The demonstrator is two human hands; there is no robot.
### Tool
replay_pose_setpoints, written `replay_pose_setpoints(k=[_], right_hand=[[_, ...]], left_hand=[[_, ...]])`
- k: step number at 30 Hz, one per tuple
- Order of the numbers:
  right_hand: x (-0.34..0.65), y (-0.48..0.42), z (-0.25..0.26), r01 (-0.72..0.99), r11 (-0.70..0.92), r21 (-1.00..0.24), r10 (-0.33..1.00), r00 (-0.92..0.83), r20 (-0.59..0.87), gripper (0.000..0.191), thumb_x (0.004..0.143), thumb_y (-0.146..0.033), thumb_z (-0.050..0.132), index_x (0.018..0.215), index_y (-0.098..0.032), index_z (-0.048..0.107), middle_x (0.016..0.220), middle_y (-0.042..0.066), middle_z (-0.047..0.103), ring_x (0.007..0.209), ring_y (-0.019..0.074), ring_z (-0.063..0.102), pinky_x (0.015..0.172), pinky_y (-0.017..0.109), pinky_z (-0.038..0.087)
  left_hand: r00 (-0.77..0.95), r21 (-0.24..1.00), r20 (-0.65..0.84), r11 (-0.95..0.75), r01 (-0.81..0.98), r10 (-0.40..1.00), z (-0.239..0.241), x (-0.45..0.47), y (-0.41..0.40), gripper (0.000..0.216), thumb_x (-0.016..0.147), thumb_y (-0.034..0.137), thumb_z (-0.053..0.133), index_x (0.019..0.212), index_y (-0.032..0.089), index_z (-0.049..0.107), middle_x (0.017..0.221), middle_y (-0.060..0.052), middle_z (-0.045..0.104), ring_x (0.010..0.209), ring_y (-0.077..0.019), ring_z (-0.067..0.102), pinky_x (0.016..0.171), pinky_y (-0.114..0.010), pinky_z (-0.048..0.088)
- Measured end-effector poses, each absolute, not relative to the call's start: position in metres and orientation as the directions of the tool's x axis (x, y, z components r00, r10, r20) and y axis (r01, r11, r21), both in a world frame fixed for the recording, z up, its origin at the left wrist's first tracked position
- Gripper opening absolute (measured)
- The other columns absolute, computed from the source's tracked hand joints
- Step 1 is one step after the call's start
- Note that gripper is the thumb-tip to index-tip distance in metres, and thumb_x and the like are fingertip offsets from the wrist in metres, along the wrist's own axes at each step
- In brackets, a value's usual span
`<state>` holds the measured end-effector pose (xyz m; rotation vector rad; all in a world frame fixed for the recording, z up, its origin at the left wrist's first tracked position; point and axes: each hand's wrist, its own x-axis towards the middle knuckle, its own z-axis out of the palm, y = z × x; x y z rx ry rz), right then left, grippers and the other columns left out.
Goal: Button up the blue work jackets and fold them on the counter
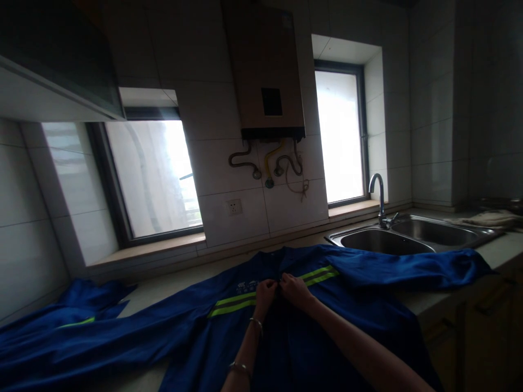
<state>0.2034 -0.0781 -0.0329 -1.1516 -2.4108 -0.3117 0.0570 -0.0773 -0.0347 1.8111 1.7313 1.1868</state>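
Note:
A blue work jacket (229, 332) with yellow-green stripes lies spread on the counter, sleeves out to both sides and collar toward the wall. My left hand (266, 291), with bracelets on its wrist, pinches the front opening at chest height, beside the white print. Close against it, my right hand (295, 289) pinches the other edge of the same opening. The fingers of both hands are closed on the cloth. Any fastener between the fingertips is too small and dark to make out.
More blue clothing (87, 296) lies at the left end of the counter. A double steel sink (433, 247) with a faucet (381, 201) is at the right, near the right sleeve. A cloth (490, 219) lies beyond it. A water heater (267, 71) hangs on the wall between two windows.

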Motion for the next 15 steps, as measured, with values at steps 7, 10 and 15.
replay_pose_setpoints(k=[7, 10, 15], right_hand=[[0.1992, -0.0770, -0.0345, 0.796, 0.605, -0.015, 0.691, -0.517, 0.505, 0.017, 0.086, -0.018, 0.047, 0.089, -0.013, 0.063, 0.096, 0.010, 0.058, 0.089, 0.0194, 0.054, 0.062, 0.025, 0.045], [0.1996, -0.0777, -0.0331, 0.784, 0.620, -0.036, 0.693, -0.525, 0.495, 0.017, 0.085, -0.017, 0.048, 0.088, -0.013, 0.064, 0.096, 0.010, 0.058, 0.089, 0.0189, 0.054, 0.065, 0.026, 0.046], [0.1995, -0.0771, -0.0342, 0.799, 0.598, -0.068, 0.721, -0.498, 0.482, 0.017, 0.084, -0.015, 0.047, 0.089, -0.016, 0.063, 0.097, 0.008, 0.058, 0.085, 0.0175, 0.056, 0.061, 0.024, 0.045]], left_hand=[[-0.121, 0.754, 0.310, -0.166, 0.635, 0.943, -0.0301, 0.0574, -0.0806, 0.027, 0.075, 0.024, 0.050, 0.084, 0.008, 0.071, 0.085, -0.010, 0.072, 0.081, -0.0199, 0.065, 0.070, -0.025, 0.046], [-0.112, 0.743, 0.309, -0.166, 0.649, 0.944, -0.0293, 0.0580, -0.0818, 0.027, 0.075, 0.024, 0.050, 0.083, 0.008, 0.070, 0.084, -0.009, 0.072, 0.079, -0.0192, 0.065, 0.069, -0.024, 0.045], [-0.117, 0.698, 0.304, -0.138, 0.703, 0.945, -0.0341, 0.0604, -0.0777, 0.024, 0.077, 0.021, 0.048, 0.081, 0.011, 0.070, 0.084, -0.007, 0.071, 0.080, -0.0178, 0.063, 0.069, -0.024, 0.043]])
